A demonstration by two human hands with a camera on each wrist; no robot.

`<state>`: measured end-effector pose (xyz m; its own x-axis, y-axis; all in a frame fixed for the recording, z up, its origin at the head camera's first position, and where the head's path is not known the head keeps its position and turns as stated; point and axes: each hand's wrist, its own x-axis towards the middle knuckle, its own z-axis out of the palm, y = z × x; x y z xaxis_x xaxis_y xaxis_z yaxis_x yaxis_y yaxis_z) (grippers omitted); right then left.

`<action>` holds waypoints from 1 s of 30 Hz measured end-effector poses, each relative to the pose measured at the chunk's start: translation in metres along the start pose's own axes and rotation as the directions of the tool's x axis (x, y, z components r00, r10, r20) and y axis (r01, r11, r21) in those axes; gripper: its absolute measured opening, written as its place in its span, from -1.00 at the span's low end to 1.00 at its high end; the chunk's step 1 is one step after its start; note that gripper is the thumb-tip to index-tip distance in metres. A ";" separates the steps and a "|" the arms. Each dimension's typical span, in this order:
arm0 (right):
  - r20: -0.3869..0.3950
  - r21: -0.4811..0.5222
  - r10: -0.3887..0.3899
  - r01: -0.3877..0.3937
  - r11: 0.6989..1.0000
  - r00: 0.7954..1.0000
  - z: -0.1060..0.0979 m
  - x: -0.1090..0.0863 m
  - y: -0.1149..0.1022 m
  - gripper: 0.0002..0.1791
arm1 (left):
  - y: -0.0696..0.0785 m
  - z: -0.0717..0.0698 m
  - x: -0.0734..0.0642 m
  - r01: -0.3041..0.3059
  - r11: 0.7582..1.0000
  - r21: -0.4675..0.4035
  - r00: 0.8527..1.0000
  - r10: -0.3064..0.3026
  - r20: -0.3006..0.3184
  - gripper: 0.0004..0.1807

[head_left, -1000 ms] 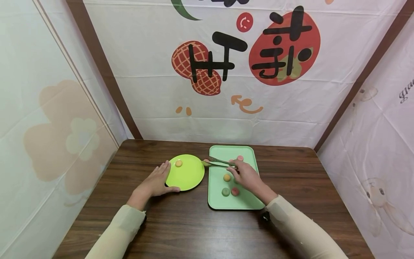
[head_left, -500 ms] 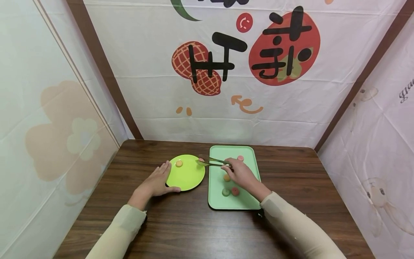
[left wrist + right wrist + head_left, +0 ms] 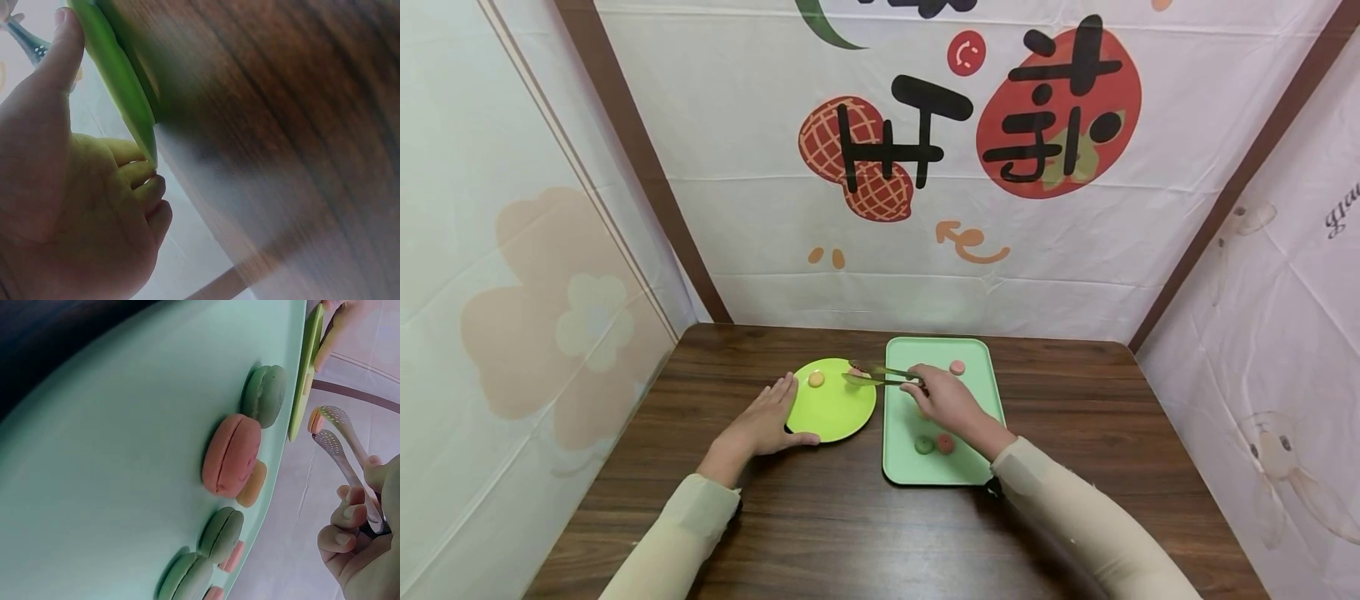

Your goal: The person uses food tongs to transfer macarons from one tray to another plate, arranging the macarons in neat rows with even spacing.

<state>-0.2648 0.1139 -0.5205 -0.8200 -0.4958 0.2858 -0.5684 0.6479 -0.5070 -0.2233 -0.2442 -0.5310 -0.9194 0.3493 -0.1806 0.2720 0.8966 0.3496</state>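
My right hand [image 3: 947,400] grips a pair of metal tongs [image 3: 897,377], held over the green tray. Between the perforated tong tips is a pinkish-orange macaron [image 3: 315,420], above the right part of the lime-green plate [image 3: 831,421]. My left hand [image 3: 765,423] touches the plate's left rim, fingers extended and thumb along the near edge. A yellow macaron [image 3: 816,379] lies on the plate near the left fingertips. On the tray, a green macaron [image 3: 924,445] sits beside a red macaron [image 3: 945,443]; a pink macaron [image 3: 957,367] lies farther back. The right hand partly hides others.
The mint-green tray [image 3: 902,473] stands right of the plate, with a narrow gap between them. Both are on a dark wooden table [image 3: 820,517]. A printed cloth wall [image 3: 760,217] rises behind the table's back edge.
My right hand has moved left, carrying the tongs and macaron from the gap beside the tray to over the plate. The left hand stays at the rim.
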 end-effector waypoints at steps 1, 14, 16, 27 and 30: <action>0.004 -0.005 -0.002 0.002 1.000 1.000 0.001 0.001 0.000 -0.66 | 0.000 0.000 0.000 0.001 1.000 -0.001 1.000 -0.001 0.001 0.44; 0.021 -0.077 -0.033 0.035 0.996 0.999 0.012 0.013 -0.005 -0.65 | -0.002 0.000 0.000 -0.005 1.000 0.006 1.000 0.005 -0.005 0.43; 0.015 -0.092 -0.046 0.047 0.995 0.999 0.013 0.015 -0.006 -0.65 | -0.002 0.000 0.000 -0.005 1.000 0.005 1.000 0.005 -0.003 0.43; 0.023 -0.111 -0.066 0.068 0.992 0.998 0.020 0.022 -0.009 -0.71 | -0.002 0.000 0.001 -0.003 1.000 0.008 1.000 0.003 0.003 0.43; 0.027 -0.123 -0.058 0.061 0.990 0.998 0.022 0.024 -0.010 -0.73 | -0.001 0.000 0.001 -0.001 1.000 0.003 1.000 0.001 0.005 0.43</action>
<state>-0.2767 0.0827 -0.5264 -0.7836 -0.5480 0.2927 -0.6212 0.6829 -0.3844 -0.2244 -0.2454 -0.5314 -0.9179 0.3514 -0.1845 0.2735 0.8969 0.3474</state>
